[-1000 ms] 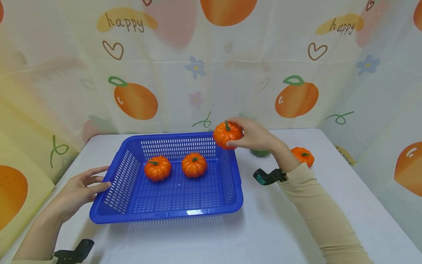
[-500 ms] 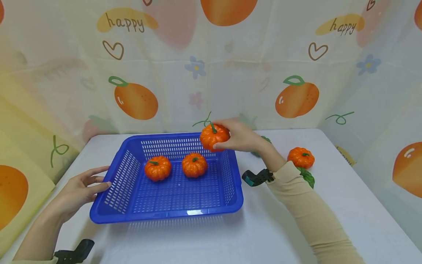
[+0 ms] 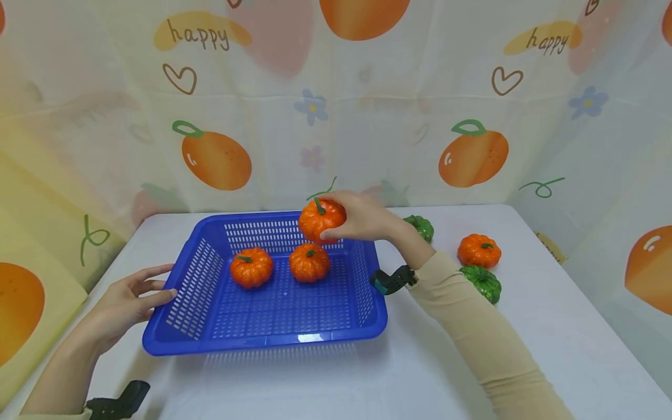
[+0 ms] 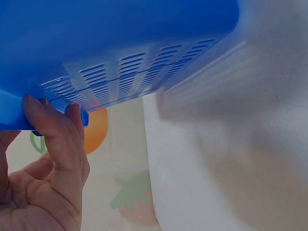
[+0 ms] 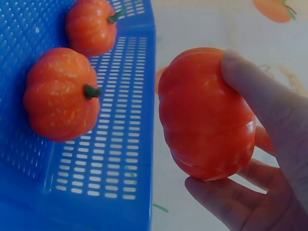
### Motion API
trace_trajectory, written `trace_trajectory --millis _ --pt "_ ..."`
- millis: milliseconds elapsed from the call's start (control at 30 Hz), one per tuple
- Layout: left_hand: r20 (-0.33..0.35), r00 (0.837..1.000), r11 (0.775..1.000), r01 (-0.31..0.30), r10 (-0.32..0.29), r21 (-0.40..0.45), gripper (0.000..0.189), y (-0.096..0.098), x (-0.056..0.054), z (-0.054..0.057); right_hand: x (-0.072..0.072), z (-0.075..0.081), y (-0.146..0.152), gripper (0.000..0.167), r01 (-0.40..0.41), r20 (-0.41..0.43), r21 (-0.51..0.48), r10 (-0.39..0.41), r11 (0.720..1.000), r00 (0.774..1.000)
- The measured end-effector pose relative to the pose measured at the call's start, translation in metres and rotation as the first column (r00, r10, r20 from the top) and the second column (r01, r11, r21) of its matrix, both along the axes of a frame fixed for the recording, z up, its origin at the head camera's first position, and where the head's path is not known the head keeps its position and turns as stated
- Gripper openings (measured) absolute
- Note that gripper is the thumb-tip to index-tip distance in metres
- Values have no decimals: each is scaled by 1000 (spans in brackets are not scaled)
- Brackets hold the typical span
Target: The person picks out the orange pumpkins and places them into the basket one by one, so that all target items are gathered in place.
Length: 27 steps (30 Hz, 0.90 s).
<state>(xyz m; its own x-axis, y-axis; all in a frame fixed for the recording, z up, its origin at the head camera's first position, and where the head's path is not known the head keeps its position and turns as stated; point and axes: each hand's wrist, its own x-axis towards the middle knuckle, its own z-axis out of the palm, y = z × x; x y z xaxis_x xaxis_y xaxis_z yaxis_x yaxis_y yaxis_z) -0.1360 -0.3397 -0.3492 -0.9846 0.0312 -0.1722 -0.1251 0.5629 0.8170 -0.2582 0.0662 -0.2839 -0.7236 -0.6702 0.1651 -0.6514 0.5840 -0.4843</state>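
A blue plastic basket (image 3: 278, 344) with slotted walls has two small orange pumpkins, one on the left (image 3: 251, 268) and one nearer the middle (image 3: 310, 263), on its floor. My left hand (image 3: 128, 300) grips the basket's left rim, thumb on top; in the left wrist view its fingers (image 4: 57, 139) curl under the rim. Over the basket's back part, my right hand (image 3: 362, 216) holds another orange pumpkin (image 3: 321, 220) between thumb and fingers, its green stem up. The right wrist view shows this held pumpkin (image 5: 207, 115) from close by, apart from the basket wall.
On the white table (image 3: 551, 338) to the right lie an orange pumpkin (image 3: 479, 251) and a green pumpkin (image 3: 482, 283) close together. Another green one (image 3: 420, 228) is partly hidden behind my right wrist. A printed fabric curtain (image 3: 367, 116) hangs behind the table.
My right hand has carried the held pumpkin leftward from the basket's back right corner to over its back part. The green pumpkins have come into fuller view. My left hand has stayed put.
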Motion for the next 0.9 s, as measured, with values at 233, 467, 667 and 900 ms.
trace_trajectory --millis 233,467,667,900 --pt "-9 1000 1000 10 -10 10 69 0 0 0 2 0 -16 71 -25 11 22 25 999 1000" --pt "-6 1000 1000 7 -7 9 69 -1 0 -1 5 -4 -36 71 -73 8 66 73 995 997" --pt "-6 1000 1000 10 -10 18 69 -1 0 0 5 -10 -47 71 -103 21 74 101 992 995" --pt "-5 1000 1000 3 -3 1 70 0 0 1 4 -14 -56 69 -131 55 61 128 989 990"
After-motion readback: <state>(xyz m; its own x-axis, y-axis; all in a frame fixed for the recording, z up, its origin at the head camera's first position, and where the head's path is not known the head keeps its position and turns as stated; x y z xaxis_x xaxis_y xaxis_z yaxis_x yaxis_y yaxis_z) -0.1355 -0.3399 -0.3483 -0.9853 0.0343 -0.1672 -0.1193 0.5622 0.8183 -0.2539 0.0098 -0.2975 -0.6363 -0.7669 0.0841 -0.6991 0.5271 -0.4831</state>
